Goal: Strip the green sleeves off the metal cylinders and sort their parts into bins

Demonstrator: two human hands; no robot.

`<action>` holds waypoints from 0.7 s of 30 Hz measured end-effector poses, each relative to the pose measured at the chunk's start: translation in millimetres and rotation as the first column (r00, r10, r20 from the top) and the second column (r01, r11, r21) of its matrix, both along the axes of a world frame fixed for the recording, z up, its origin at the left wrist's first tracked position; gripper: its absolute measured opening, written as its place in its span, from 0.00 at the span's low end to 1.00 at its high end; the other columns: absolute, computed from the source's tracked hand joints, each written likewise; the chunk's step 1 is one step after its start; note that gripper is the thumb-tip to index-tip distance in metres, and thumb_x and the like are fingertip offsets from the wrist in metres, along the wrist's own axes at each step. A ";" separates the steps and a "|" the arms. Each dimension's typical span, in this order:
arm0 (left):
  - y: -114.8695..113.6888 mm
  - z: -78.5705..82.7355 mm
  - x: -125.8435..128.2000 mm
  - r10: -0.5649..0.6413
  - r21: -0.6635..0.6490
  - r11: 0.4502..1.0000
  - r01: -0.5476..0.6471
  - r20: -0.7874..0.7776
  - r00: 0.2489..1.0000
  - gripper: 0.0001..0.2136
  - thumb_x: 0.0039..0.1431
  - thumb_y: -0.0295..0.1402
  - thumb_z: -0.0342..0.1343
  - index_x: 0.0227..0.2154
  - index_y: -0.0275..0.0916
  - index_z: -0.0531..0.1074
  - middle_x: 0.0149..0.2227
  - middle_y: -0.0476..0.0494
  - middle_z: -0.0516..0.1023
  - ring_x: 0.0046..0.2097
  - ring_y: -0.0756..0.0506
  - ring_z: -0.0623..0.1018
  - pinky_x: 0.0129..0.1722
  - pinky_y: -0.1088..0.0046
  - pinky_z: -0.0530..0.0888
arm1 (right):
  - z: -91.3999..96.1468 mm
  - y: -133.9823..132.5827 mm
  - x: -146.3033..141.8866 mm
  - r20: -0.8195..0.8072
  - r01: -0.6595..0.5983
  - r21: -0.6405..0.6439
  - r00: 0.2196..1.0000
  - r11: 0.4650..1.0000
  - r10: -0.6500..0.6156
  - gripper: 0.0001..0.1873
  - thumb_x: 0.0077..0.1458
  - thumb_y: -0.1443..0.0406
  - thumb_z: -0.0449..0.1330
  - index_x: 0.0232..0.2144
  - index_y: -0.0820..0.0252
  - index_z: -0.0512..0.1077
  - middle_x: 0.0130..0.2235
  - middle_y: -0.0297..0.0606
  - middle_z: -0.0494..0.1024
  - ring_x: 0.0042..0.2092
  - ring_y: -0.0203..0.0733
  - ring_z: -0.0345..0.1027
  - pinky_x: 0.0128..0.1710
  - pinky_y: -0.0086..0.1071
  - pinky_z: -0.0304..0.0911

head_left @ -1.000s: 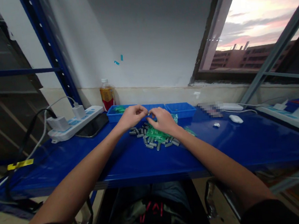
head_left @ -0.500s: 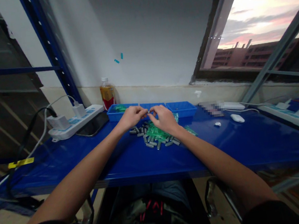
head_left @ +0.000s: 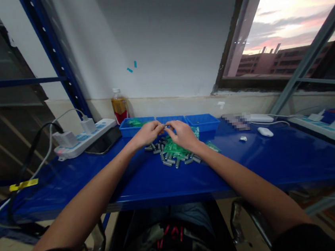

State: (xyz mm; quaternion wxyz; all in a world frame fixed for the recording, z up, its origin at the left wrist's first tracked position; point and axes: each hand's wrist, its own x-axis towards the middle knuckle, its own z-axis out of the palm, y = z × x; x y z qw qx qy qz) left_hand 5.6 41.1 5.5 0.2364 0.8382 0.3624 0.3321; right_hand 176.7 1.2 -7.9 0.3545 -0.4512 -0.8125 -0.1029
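Observation:
My left hand [head_left: 148, 133] and my right hand [head_left: 182, 134] meet fingertip to fingertip above the table. Both are closed in a pinch; whatever sits between the fingers is too small and hidden to name. Below them lies a heap of small silvery metal cylinders [head_left: 168, 162], mixed with crumpled green plastic pieces [head_left: 174, 148]. Just behind the hands stand blue bins in a row: the left bin [head_left: 123, 131] holds green plastic pieces, the middle bin [head_left: 171, 119] is partly hidden by my hands, and the right bin [head_left: 209, 126] has a tiny item in it.
A bottle [head_left: 119, 107] stands behind the left bin. On the left are a power strip [head_left: 82, 141] and a dark phone [head_left: 105, 141]. To the right lie a white earbud [head_left: 243, 138], its case [head_left: 265, 132] and another power strip [head_left: 323, 127]. The blue table [head_left: 150, 185] ends before my lap.
My fingertips have shifted slightly, and the small item between them is less visible now. The heap and the bins stay as they were; the view has tilted a little.

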 end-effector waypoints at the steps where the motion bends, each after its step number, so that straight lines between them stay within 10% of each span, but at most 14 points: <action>1: -1.2 -0.4 0.7 -0.002 0.008 1.000 0.002 -0.019 1.000 0.15 0.59 0.42 0.44 0.25 0.37 0.66 0.25 0.47 0.72 0.29 0.48 0.71 0.31 0.73 0.68 | -0.3 0.2 -0.2 0.005 0.001 -0.008 1.000 1.000 -0.001 0.13 0.60 0.62 0.51 0.41 0.62 0.70 0.36 0.43 0.76 0.39 0.44 0.67 0.43 0.35 0.59; 13: -8.7 -3.8 6.3 0.032 0.185 0.983 -0.013 -0.103 0.994 0.14 0.62 0.38 0.37 0.26 0.39 0.61 0.26 0.48 0.67 0.31 0.47 0.69 0.35 0.70 0.67 | -1.9 4.4 0.3 -0.034 -0.060 -0.067 0.998 0.996 0.058 0.13 0.60 0.64 0.49 0.39 0.62 0.71 0.34 0.41 0.77 0.36 0.41 0.70 0.39 0.31 0.60; 21: 1.3 -2.3 -0.8 -0.041 0.081 0.996 0.041 0.006 0.999 0.16 0.61 0.39 0.38 0.24 0.38 0.65 0.25 0.48 0.70 0.28 0.49 0.70 0.32 0.74 0.68 | 12.7 9.0 14.7 -0.101 -0.074 -0.143 0.993 0.987 0.060 0.13 0.58 0.60 0.51 0.37 0.62 0.72 0.32 0.38 0.78 0.33 0.37 0.70 0.33 0.28 0.59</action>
